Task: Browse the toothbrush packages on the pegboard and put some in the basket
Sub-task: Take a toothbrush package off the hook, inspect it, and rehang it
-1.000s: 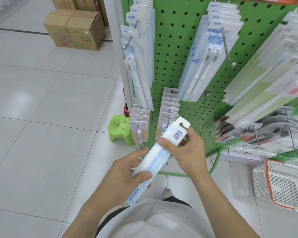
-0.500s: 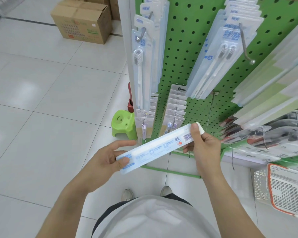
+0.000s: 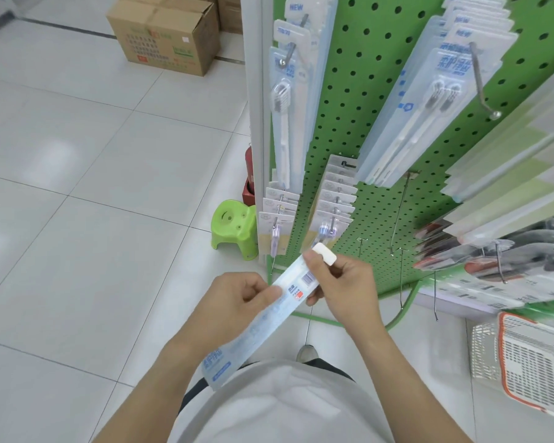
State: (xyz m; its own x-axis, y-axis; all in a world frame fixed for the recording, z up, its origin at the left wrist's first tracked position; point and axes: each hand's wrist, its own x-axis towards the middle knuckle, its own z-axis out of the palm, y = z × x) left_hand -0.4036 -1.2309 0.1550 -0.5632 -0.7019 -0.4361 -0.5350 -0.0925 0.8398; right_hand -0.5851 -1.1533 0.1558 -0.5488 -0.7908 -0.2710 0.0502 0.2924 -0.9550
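I hold one long white-and-blue toothbrush package (image 3: 256, 330) in front of my waist, its back with the barcode facing up. My left hand (image 3: 234, 305) grips its middle from the left. My right hand (image 3: 343, 286) pinches its top end by the white hang tab. The package slants from upper right down to lower left. More toothbrush packages (image 3: 422, 100) hang on hooks of the green pegboard (image 3: 359, 59) ahead. A white basket with an orange rim (image 3: 531, 362) stands on the floor at the lower right.
A small green stool (image 3: 234, 228) sits at the foot of the rack's grey post (image 3: 256, 91). A cardboard box (image 3: 167, 30) lies on the tiled floor at the back left. Bare metal hooks (image 3: 400, 212) stick out of the lower pegboard.
The package has turned from nearly level to a steep slant, its lower end now near my waist. My left hand slid up toward the barcode end. The camera tilted slightly.
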